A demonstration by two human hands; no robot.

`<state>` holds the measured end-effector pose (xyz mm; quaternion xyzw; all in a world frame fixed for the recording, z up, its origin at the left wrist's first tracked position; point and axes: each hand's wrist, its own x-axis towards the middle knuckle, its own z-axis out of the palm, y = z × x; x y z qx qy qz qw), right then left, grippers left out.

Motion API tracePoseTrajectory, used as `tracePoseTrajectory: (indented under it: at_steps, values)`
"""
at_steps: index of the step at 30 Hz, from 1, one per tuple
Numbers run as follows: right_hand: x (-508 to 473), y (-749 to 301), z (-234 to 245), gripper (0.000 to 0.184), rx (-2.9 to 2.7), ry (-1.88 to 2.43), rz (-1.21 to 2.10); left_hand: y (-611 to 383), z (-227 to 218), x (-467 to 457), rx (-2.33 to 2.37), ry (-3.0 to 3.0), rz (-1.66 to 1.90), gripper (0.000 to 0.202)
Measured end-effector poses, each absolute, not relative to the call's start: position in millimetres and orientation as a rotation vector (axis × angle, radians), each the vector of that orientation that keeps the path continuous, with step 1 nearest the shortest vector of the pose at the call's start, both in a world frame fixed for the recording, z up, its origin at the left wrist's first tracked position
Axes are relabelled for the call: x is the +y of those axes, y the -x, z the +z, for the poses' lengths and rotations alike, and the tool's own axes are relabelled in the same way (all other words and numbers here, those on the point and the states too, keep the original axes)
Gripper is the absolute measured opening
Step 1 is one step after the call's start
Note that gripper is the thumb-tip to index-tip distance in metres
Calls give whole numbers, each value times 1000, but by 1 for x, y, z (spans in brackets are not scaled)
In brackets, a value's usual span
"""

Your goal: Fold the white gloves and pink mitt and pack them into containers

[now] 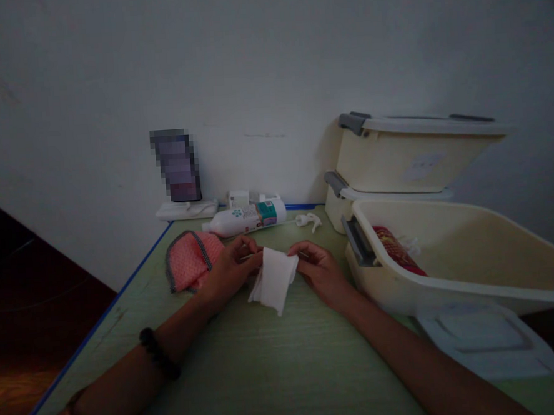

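A white folded tissue or thin cloth (274,279) hangs between my two hands above the green table (268,371). My left hand (233,263) pinches it near its upper left corner. On the other side, my right hand (321,270) grips the upper right edge between thumb and fingers. Its lower end droops in loose layers. Just behind my left hand lies a crumpled pink cloth (186,263) with a dark checked border. A white bottle (247,219) with a green label lies on its side beyond both hands.
A detached white spray head (310,220) lies right of the bottle. On the right, a large cream bin (451,291) holds a red patterned item (394,247); lidded cream boxes (391,156) are stacked behind. A pale lid (491,338) sits below. A blurred-out phone (181,169) stands at back left.
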<state>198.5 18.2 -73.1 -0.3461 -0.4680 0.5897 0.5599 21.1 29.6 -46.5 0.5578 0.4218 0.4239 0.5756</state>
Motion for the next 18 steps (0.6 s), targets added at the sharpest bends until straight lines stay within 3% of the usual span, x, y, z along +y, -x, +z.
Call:
tracePoseTrajectory:
  at_steps: [18]
  values:
    - [18,-197,-71,13,-1064,832,1358,-23,-39,27,1033,-1376,867,19]
